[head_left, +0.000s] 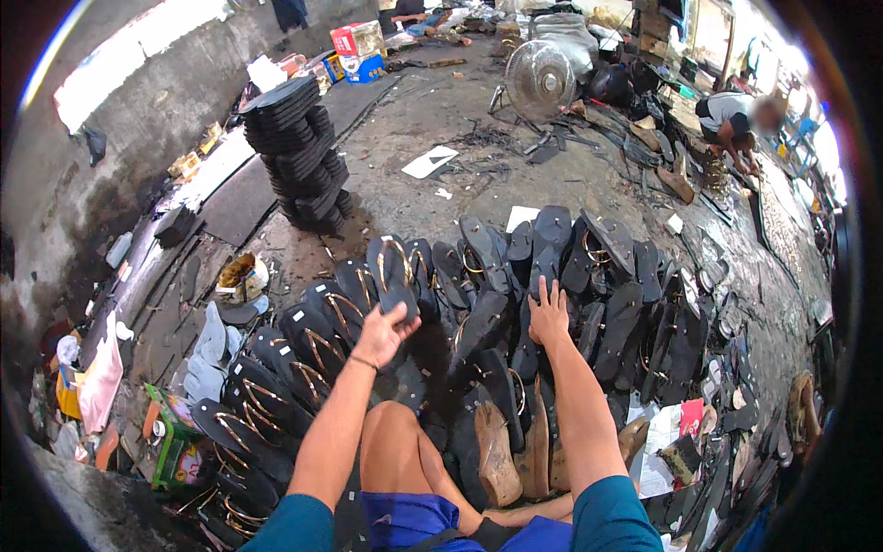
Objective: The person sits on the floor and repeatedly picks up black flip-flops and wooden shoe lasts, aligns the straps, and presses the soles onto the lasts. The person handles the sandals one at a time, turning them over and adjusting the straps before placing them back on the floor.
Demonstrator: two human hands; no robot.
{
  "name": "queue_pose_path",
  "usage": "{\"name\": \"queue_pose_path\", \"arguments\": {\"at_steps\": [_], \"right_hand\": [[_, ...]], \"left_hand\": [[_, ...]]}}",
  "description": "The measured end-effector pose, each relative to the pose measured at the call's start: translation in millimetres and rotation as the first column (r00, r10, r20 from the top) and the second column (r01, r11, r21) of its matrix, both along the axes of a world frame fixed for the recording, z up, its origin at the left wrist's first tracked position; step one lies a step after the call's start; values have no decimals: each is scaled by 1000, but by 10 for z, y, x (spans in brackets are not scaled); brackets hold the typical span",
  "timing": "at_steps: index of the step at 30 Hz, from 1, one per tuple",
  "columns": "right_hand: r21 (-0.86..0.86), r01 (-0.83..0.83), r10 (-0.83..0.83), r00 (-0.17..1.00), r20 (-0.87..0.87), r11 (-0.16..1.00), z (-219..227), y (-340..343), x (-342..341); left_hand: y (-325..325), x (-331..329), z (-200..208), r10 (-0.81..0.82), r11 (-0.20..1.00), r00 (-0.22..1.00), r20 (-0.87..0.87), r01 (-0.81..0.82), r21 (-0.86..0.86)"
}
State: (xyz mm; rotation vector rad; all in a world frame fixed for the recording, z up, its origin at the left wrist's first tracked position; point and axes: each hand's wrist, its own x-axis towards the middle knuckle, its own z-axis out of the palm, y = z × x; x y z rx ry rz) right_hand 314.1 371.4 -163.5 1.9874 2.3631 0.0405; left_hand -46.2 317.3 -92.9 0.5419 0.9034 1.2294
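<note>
My left hand [384, 339] grips the heel end of a black sandal [390, 259] with gold-trimmed straps, fingers wrapped around it. Beneath it stretches a row of similar strapped sandals [317, 340], curving down to the left. My right hand [549, 320] reaches forward with fingers stretched out and apart, touching the near end of a black sole [552, 232] in the pile. More dark soles and sandals lie around that hand, some tilted on one another. Wooden shoe lasts [497, 455] stand close to my legs, below the right hand.
A tall stack of black soles [299, 156] rises at the far left. Beyond the pile stands a round fan [540, 81]. Another person [731, 120] bends over at the far right. Grey sole pieces [210, 345] and a green box [175, 451] lie at left.
</note>
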Motion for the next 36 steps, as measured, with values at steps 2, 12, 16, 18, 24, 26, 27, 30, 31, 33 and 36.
{"name": "queue_pose_path", "arguments": {"at_steps": [2, 12, 16, 18, 24, 26, 27, 30, 31, 33, 36], "right_hand": [[198, -34, 50, 996, -77, 980, -95, -16, 44], [-54, 688, 182, -266, -947, 724, 836, -1277, 398], [-477, 207, -259, -625, -736, 854, 929, -3019, -274], [-564, 28, -495, -445, -747, 825, 730, -3931, -382], [-150, 27, -143, -168, -975, 988, 1667, -4320, -412], [-16, -217, -1, 69, -998, 976, 2023, -4262, -311], [-12, -376, 56, 168, -984, 927, 2126, -4301, -288], [12, -430, 136, 258, -956, 903, 2161, -4604, -332], [22, -460, 166, 275, -947, 888, 2165, -4663, -344], [-11, -432, 163, 365, -917, 902, 2192, -4719, -353], [-54, -464, 179, 444, -878, 884, 2182, -4742, -361]], "left_hand": [[313, -233, -105, 57, 998, 997, -52, -58, -29], [-1135, 1175, -164, 48, 998, 947, -318, -35, 47], [-1432, 1377, 432, 156, 987, 988, 2, -156, -28], [-1661, 1314, 626, 67, 996, 977, -203, -78, -50], [-3018, 918, 1365, -408, 814, 749, -522, 558, 163], [-3279, 798, 1469, -456, 676, 648, -610, 698, 236], [-3400, 738, 1484, -428, 624, 596, -679, 739, 256], [-3696, 656, 1466, -380, 566, 585, -716, 760, 320], [-3770, 635, 1454, -373, 567, 607, -702, 748, 346], [-3812, 627, 1444, -301, 541, 552, -777, 770, 338], [-3871, 612, 1455, -299, 543, 495, -816, 792, 281]]}}
